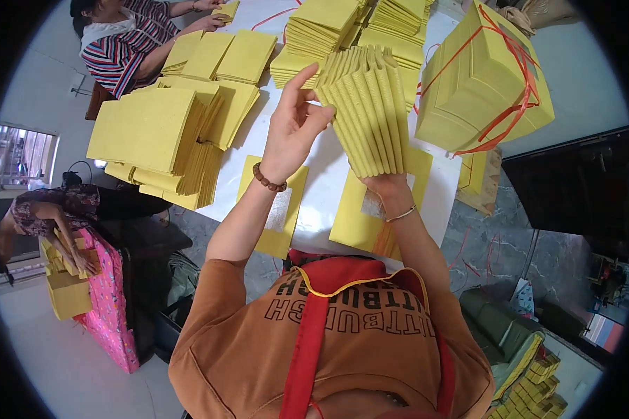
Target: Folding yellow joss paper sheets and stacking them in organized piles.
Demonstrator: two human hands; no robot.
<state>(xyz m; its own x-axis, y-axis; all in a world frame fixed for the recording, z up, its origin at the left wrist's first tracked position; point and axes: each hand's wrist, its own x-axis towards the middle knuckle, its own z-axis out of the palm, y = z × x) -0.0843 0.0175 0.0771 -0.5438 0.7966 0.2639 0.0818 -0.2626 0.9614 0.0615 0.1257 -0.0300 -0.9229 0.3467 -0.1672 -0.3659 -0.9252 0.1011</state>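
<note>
My right hand (388,187) holds up a bundle of folded yellow paper (370,119) from below, its ridged folds spread like a fan. The bundle hides most of those fingers. At its left edge is my left hand (295,129), the thumb tip touching or nearly touching the folds and the index finger stretched away from the thumb. Under my arms, on the white table (318,188), lie a yellow sheet with a silver patch (292,223) on the left and a yellow sheet (344,220) on the right, partly covered by my right wrist.
Stacks of yellow paper (143,129) stand on the left, and more folded stacks (319,28) at the back. A large yellow block tied with red string (468,91) is at the right. One person (129,45) handles paper at far left; another (49,216) works at a pink-covered table (108,307).
</note>
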